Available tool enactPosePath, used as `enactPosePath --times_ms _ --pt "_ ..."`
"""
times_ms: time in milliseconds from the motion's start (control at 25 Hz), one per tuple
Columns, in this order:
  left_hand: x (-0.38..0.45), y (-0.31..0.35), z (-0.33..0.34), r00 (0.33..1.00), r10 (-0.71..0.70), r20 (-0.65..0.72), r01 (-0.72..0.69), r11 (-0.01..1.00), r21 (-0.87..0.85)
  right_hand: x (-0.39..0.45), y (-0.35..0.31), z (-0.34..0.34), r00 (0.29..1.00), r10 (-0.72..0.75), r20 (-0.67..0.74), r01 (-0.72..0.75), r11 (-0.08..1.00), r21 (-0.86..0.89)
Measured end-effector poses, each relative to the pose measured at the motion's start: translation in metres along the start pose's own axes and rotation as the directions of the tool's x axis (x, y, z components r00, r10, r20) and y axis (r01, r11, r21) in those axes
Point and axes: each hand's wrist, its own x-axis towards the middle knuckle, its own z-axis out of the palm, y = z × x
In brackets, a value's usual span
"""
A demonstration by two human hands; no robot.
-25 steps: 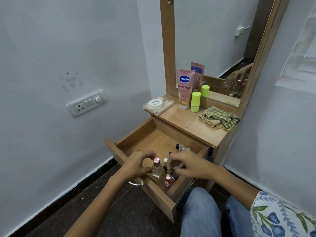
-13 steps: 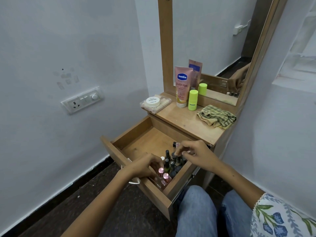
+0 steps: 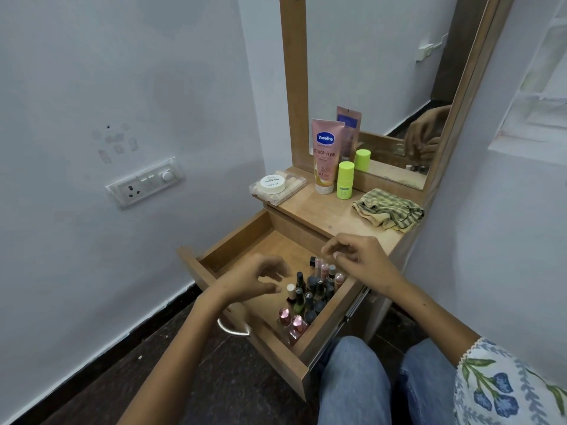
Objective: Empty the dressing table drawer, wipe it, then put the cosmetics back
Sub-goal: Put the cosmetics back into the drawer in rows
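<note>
Two hands hang over the open drawer (image 3: 245,231). The left hand (image 3: 254,279) is above the front part of the drawer, with its fingers loosely bent and nothing in them. The right hand (image 3: 360,259) is above the back right corner of the drawer, fingers also loosely bent and holding nothing.

Many little nail polish bottles (image 3: 310,297) stand upright, packed close along the right side of the drawer. Two of them with shiny pink caps stand at the front right corner. The left part of the drawer floor is bare wood. A silver handle (image 3: 231,329) sticks out from the drawer front.

On the dressing table top (image 3: 325,214) a pink Vaseline tube (image 3: 323,154) stands near the mirror (image 3: 383,72), and a small green bottle (image 3: 345,179) stands just beside it. A clear box (image 3: 290,191) sits at the left edge with a round white tin (image 3: 271,184) on top. A checked cloth (image 3: 388,210) lies crumpled near the right edge.
</note>
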Motion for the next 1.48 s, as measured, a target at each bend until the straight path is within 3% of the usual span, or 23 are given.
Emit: enactPosePath --times_ms 120,280,520,640,800,960,1040,1200,1320,1480 --pt "0.016 0.009 0.001 0.969 0.031 -0.246 -0.023 0.999 0.037 0.032 0.012 -0.015 0.972 -0.068 -0.225 0.014 0.972 -0.235" --pt "0.040 0.025 0.010 0.930 0.070 -0.360 -0.067 0.998 0.022 0.086 0.028 -0.034 0.916 -0.063 -0.396 -0.156 0.853 -0.498" --pt "0.059 0.036 0.018 0.873 0.095 -0.478 -0.086 0.996 0.041 0.131 0.048 -0.038 0.955 0.069 -0.290 -0.246 0.730 -0.638" --pt "0.060 0.040 0.021 0.854 0.081 -0.515 -0.069 0.997 0.042 0.134 0.052 -0.035 0.947 0.018 -0.321 -0.233 0.724 -0.649" --pt "0.058 0.044 0.023 0.822 0.072 -0.565 -0.059 0.997 0.041 0.129 0.041 -0.037 0.939 -0.096 -0.331 -0.114 0.821 -0.560" --pt "0.051 0.047 0.024 0.790 0.078 -0.608 -0.088 0.996 0.013 0.096 0.009 -0.022 0.961 0.006 -0.276 -0.057 0.982 -0.178" --pt "0.045 0.045 0.023 0.783 0.090 -0.616 -0.101 0.995 0.017 0.076 -0.014 -0.008 0.978 0.039 -0.205 -0.038 0.999 0.009" --pt "0.025 0.037 0.017 0.732 0.127 -0.670 -0.163 0.987 0.010 0.050 -0.047 0.017 0.993 0.039 -0.110 -0.015 0.978 0.207" --pt "0.008 0.031 0.010 0.757 0.101 -0.645 -0.130 0.992 0.003 0.044 -0.051 0.027 1.000 -0.008 -0.010 0.010 0.976 0.219" --pt "-0.009 0.007 0.005 0.850 -0.085 -0.521 0.099 0.995 0.000 0.036 -0.038 0.032 0.994 -0.058 0.091 0.051 0.995 0.083"
